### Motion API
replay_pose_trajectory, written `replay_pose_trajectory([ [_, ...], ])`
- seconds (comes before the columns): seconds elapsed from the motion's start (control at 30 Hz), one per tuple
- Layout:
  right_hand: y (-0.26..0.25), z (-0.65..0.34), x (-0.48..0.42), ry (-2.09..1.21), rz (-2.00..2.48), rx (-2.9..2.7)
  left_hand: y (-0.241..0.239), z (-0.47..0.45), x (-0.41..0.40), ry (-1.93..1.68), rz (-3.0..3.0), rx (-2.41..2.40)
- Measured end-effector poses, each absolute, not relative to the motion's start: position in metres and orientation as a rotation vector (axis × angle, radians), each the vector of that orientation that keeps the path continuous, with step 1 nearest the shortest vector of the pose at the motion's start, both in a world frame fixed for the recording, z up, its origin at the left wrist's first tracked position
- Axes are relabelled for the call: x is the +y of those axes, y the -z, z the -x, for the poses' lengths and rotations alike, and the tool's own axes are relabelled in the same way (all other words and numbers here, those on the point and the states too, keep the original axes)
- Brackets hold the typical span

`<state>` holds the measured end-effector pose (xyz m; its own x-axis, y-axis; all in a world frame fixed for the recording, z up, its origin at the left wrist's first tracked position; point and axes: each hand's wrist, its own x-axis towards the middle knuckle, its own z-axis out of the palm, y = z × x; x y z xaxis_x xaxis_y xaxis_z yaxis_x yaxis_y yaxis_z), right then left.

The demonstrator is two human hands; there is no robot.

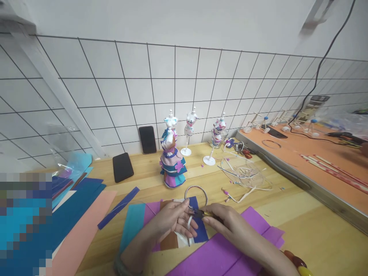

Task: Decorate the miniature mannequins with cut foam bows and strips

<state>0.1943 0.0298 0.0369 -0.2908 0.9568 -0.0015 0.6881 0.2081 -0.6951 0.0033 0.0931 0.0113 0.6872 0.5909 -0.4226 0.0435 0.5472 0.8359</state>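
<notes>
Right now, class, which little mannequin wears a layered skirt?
The leftmost mannequin, in blue, pink and purple layers; the other mannequins show bare thin stands.

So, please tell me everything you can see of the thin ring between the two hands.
The ring is a thin, pale, wire-like hoop, round, its lower part hidden. It stands tilted above coloured sheets on the wooden table. The left hand pinches its lower edge; the right hand holds a small dark tool at the same spot. Its upper arc touches nothing.
</notes>
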Motion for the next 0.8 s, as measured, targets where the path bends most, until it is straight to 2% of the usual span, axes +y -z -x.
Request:
replay_pose_trajectory([
  [0.47,-0.032,-0.197,0.029,-0.642,1.435,-2.184,-0.012,-0.002,0.094,-0.481,-0.926,0.791],
  [0.8,-0.006,-0.188,0.043,-1.173,1.265,-1.362,-0.014,-0.003,0.095,-0.485,-0.994,0.869],
])
